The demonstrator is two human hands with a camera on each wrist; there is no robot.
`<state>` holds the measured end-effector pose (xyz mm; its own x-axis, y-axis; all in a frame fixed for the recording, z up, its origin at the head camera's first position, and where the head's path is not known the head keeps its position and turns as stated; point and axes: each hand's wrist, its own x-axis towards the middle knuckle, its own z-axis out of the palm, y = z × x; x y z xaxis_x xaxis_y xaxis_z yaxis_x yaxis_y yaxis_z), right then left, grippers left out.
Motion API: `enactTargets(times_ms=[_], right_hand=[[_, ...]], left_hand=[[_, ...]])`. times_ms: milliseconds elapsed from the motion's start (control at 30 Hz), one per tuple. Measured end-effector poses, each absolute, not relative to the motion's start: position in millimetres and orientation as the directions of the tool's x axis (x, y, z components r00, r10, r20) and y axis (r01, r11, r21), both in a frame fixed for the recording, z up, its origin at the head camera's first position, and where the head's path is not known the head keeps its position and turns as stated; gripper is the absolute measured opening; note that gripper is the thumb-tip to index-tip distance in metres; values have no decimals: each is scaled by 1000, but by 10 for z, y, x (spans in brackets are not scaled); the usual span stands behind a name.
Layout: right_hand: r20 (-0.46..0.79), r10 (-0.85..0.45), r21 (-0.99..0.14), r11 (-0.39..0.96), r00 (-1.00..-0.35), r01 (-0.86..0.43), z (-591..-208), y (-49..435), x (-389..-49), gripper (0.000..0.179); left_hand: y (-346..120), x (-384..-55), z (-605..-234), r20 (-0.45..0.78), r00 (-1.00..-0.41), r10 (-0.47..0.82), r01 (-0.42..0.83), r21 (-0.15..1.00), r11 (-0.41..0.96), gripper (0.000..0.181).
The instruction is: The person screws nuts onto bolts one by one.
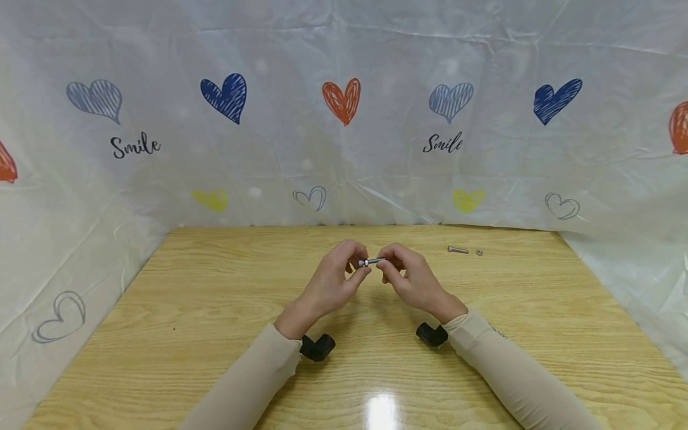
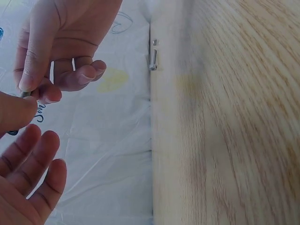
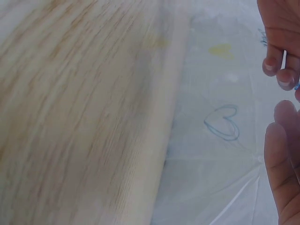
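In the head view a metal bolt point(image 1: 374, 260) spans the gap between both hands, held above the table and lying nearly level. My left hand point(image 1: 335, 278) pinches its thicker end between thumb and fingers; a shiny ring-like part shows there, partly hidden by the fingertips. The thinner end is pinched by my right hand point(image 1: 414, 278). Seen from the left wrist, a bit of threaded shank point(image 2: 25, 94) shows between the right fingertips and the left thumb point(image 2: 16, 112). The right wrist view catches only fingers point(image 3: 279, 154) of the hands at its right edge.
A second bolt point(image 1: 458, 249) lies on the wooden table point(image 1: 215, 286) toward the back right, with a nut point(image 1: 479, 252) just right of it. Behind the table hangs a pale sheet point(image 1: 376, 167) printed with hearts. Black wrist mounts point(image 1: 318, 347) sit below both wrists.
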<state>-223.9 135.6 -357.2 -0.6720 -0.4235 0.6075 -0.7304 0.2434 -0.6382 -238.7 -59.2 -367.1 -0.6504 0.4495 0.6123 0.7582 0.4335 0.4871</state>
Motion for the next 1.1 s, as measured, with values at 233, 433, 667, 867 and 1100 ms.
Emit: enactTargets(times_ms=[233, 433, 667, 867, 1100], right_hand=[[612, -429, -630, 243, -664, -738, -3550, 1352, -2233, 5], [606, -433, -634, 245, -667, -734, -3542, 1354, -2222, 4], [604, -427, -639, 246, -673, -729, -3543, 1348, -2217, 4], [596, -430, -642, 250, -678, -724, -3542, 1350, -2212, 5], [609, -428, -628, 254, -668, -736, -3755, 1388, -2380, 5]], left_hand=[[-593, -2368, -3660, 602, -672, 432, 738, 497, 456, 7], [-596, -2361, -3667, 592, -693, 410, 718, 514, 471, 10], [-605, -2366, -3654, 631, -644, 432, 761, 473, 444, 21], [-601, -2370, -3659, 638, -633, 439, 771, 468, 432, 13], [-597, -2366, -3676, 592, -695, 408, 716, 514, 472, 12]])
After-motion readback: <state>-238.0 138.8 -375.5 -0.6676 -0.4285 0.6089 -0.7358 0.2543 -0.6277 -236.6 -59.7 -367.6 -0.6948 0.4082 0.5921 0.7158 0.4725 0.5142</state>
